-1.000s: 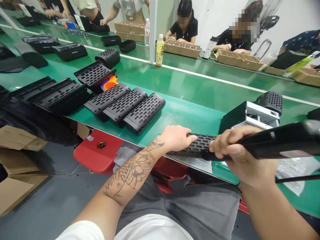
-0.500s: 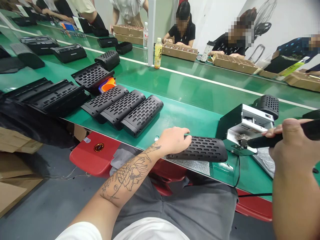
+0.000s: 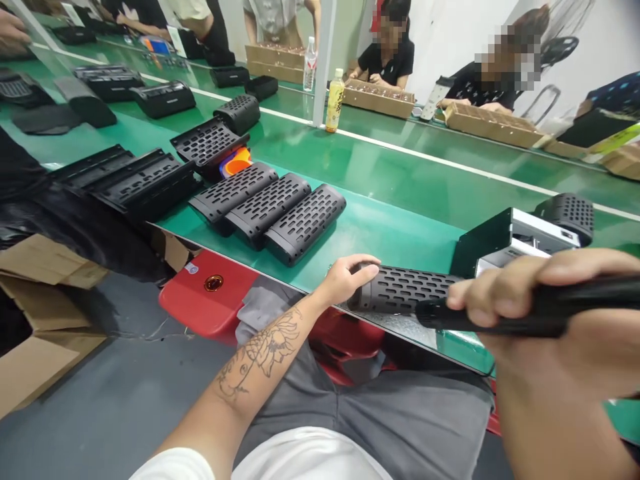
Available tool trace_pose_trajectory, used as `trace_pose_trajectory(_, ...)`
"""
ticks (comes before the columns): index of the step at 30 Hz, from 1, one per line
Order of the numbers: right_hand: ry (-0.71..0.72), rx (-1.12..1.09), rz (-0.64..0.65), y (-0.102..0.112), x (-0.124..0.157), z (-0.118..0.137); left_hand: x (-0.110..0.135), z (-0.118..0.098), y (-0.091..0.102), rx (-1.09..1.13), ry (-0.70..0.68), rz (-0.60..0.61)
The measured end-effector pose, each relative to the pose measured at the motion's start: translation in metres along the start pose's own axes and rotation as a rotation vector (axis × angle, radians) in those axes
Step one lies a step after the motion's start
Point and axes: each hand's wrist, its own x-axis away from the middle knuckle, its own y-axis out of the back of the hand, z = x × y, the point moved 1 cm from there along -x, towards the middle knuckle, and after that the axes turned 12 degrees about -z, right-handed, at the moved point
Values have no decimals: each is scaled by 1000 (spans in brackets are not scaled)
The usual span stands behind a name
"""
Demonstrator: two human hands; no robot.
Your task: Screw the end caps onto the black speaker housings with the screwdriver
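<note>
A black slotted housing (image 3: 400, 290) lies lengthwise along the near edge of the green table. My left hand (image 3: 345, 279) grips its left end, thumb and fingers resting over that end. In my right hand (image 3: 545, 300) is a black electric screwdriver (image 3: 470, 320), fingers wrapped around its body. The screwdriver's front end points left, over the near right side of the housing; its tip does not show clearly. Behind my right hand stands a box-shaped screw feeder (image 3: 493, 240), partly hidden by the hand.
Several matching slotted housings (image 3: 305, 223) lie to the left, with open shells (image 3: 145, 180) beyond them. An orange and blue tape roll (image 3: 236, 162) sits behind. A yellow drink bottle (image 3: 335, 101) stands near a post. Co-workers sit across with cardboard trays (image 3: 380, 98). A red stool (image 3: 207, 293) is below.
My right hand has brought the screwdriver leftward from the screw feeder to over the housing. My left hand stays on the housing's left end. The whole view has shifted slightly.
</note>
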Motion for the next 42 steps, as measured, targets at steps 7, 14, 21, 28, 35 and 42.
trace_pose_trajectory(7, -56, 14, 104, -50, 3, -30, -1, 2, -4, 8, -4, -8)
trace_pose_trajectory(14, -100, 46, 163, -53, 7, -37, -2, -3, -4, -30, -31, 0)
trace_pose_trajectory(21, -149, 18, 204, -50, 7, -40, -1, -5, -6, -28, -25, -27)
trace_pose_trajectory(28, -145, 56, 257, -47, 12, -46, 0, -6, -6, -53, -8, -47)
trace_pose_trajectory(35, 88, 118, -114, 10, -28, -20, 32, -15, 22, -232, -47, 174)
trace_pose_trajectory(42, 371, 521, -631, 163, -89, -37, 35, -23, 24, -437, -141, -41)
